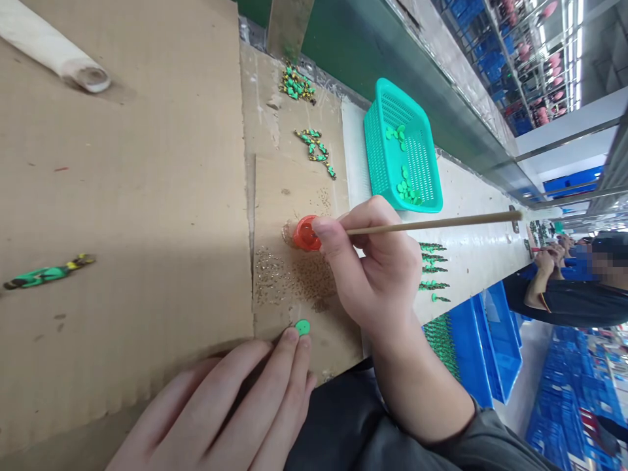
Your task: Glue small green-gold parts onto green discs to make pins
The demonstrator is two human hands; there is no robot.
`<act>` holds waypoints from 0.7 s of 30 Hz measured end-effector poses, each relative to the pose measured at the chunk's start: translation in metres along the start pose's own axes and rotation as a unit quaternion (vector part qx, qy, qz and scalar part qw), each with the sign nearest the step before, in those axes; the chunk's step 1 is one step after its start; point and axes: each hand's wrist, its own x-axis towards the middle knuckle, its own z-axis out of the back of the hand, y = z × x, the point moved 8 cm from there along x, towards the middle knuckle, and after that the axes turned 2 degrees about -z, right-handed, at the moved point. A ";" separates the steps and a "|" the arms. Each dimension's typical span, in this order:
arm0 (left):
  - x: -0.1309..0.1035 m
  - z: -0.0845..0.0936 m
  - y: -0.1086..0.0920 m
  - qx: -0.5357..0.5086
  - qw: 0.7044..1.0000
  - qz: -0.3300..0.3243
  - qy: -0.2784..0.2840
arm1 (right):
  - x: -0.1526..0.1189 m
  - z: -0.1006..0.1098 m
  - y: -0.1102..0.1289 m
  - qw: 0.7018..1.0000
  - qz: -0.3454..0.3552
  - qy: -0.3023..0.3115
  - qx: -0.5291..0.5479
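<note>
Left hand (240,405) on a green disc (303,327), grip unclear; right hand (377,268), fingers pinching a stick (436,224) by the red cup (307,233)!

The right hand (377,275) is raised, its thumb (333,242) and curled forefinger (375,212) brought together in a pinch. The right forearm (422,386) slants up from the lower right (bare as far as the sleeve (481,432)). The left hand (226,412) lies low, back upward, its fingers (282,366) reaching forward, close together, gently bent, tips angled down.
</note>
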 end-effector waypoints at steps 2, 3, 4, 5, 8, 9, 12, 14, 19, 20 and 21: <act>0.000 0.000 0.000 -0.001 1.000 -0.005 -0.004 | -0.001 0.004 0.004 1.000 0.015 -0.021 -0.008; 0.000 0.001 0.000 -0.004 1.000 -0.005 -0.008 | -0.002 0.007 0.007 0.999 0.025 -0.036 -0.010; 0.000 0.002 0.001 -0.006 1.000 -0.003 -0.013 | -0.004 0.011 0.011 0.998 0.039 -0.055 -0.008; 0.001 0.004 0.001 -0.009 1.000 0.000 -0.018 | -0.008 0.015 0.015 0.996 0.053 -0.071 -0.002; 0.003 0.006 0.002 -0.013 1.000 0.010 -0.019 | -0.020 0.025 0.021 0.993 0.073 -0.093 0.030; 0.005 0.007 0.002 -0.014 1.000 0.011 -0.017 | -0.024 0.026 0.019 0.994 0.064 -0.084 0.035; 0.008 0.008 0.002 -0.022 1.000 0.013 -0.017 | -0.031 0.022 0.008 0.999 0.019 -0.049 0.007; 0.009 0.007 0.003 -0.029 0.999 0.018 -0.015 | -0.033 0.019 0.002 0.999 0.008 -0.035 -0.020; 0.011 0.008 0.005 -0.029 0.999 0.024 -0.028 | -0.032 0.017 0.000 0.999 0.012 -0.036 -0.033; 0.012 0.008 0.005 -0.027 0.999 0.026 -0.028 | -0.032 0.017 0.000 0.999 0.012 -0.036 -0.033; 0.012 0.007 0.005 -0.025 0.999 0.026 -0.028 | -0.032 0.016 0.000 0.999 0.012 -0.034 -0.033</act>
